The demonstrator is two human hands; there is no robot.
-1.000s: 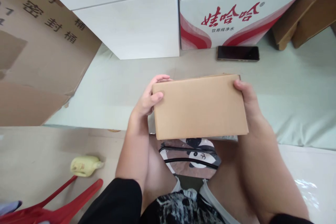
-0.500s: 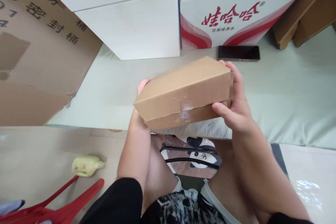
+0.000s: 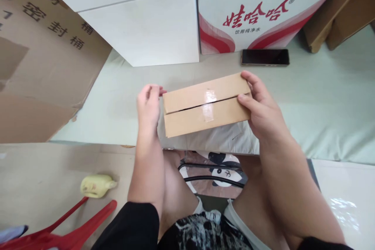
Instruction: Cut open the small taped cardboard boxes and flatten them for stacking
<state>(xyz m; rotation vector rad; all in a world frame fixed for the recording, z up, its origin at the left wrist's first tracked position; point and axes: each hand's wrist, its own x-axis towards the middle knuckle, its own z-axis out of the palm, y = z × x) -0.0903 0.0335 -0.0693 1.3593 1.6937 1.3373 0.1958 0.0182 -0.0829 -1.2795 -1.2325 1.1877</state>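
Gripped by right hand (image 3: 263, 111): brown carton (image 3: 195, 116) (taped midway)

The small carton (image 3: 187, 121) is plain tan with clear, glossy tape (image 3: 208, 113), the cover (image 3: 319, 109) pale green, the large carton (image 3: 55, 74) brown with dark characters, the printed box (image 3: 263, 23) white with red lettering and red-to-pink curves, the phone (image 3: 265, 57) black, the bottle (image 3: 95, 186) pale yellow, and the shirt (image 3: 205, 234) black with streaky whitish print.
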